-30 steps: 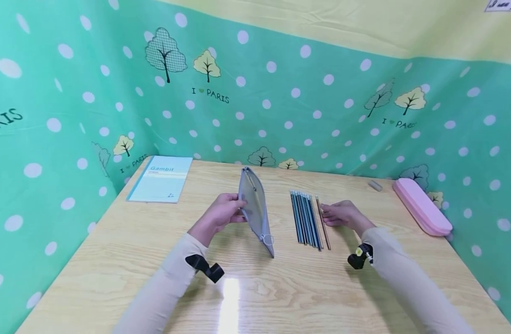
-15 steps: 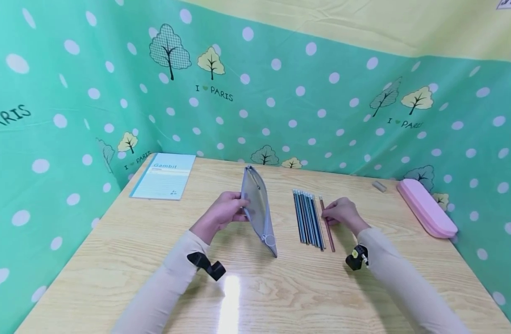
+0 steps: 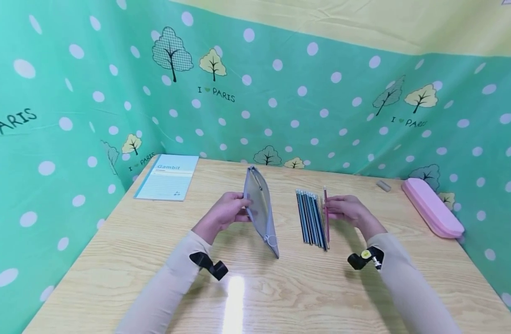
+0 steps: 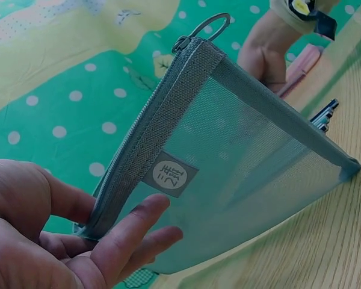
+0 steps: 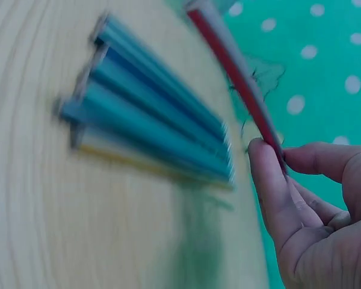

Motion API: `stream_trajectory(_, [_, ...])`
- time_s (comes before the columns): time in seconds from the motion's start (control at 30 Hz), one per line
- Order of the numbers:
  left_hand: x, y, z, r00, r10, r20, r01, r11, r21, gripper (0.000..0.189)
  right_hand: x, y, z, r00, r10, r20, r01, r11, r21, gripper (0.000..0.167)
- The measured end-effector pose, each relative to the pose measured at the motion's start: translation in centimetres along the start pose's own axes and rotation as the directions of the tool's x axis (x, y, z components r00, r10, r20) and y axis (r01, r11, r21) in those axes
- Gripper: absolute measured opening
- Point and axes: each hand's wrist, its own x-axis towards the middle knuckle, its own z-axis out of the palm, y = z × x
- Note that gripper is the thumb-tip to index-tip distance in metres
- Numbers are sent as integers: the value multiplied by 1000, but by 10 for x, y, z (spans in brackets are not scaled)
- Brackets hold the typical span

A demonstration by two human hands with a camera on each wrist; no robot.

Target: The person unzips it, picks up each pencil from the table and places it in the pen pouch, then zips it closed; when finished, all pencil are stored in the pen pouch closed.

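My left hand (image 3: 226, 211) grips a grey-blue mesh zipper pouch (image 3: 259, 208) by its zip edge, with the thumb on one side and fingers on the other. The pouch stands on edge, tilted, and its zip with a ring pull shows in the left wrist view, beside a small label (image 4: 171, 174). Between thumb and fingertips, my right hand (image 3: 349, 211) pinches a red pencil (image 5: 237, 78), raised off the table. Left of that hand lies a row of several blue-green pencils (image 3: 309, 218), with a yellowish one at its right edge (image 5: 150, 159).
A light blue notebook (image 3: 168, 178) lies at the back left of the wooden table (image 3: 113, 260). At the right are a grey eraser (image 3: 383, 186) and a pink pencil case (image 3: 432, 208). Polka-dot cloth (image 3: 222, 139) hangs behind and at both sides.
My right hand has taken hold of the red pencil, which lay right of the row, and lifted it. The left hand keeps its grip on the pouch.
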Motion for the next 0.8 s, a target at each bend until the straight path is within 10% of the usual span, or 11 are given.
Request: stream_trajectory(0.8, [2, -4, 0, 1000, -17, 8, 17, 1000, -9, 48, -10, -55, 89, 987, -99, 126, 94, 994, 47, 56])
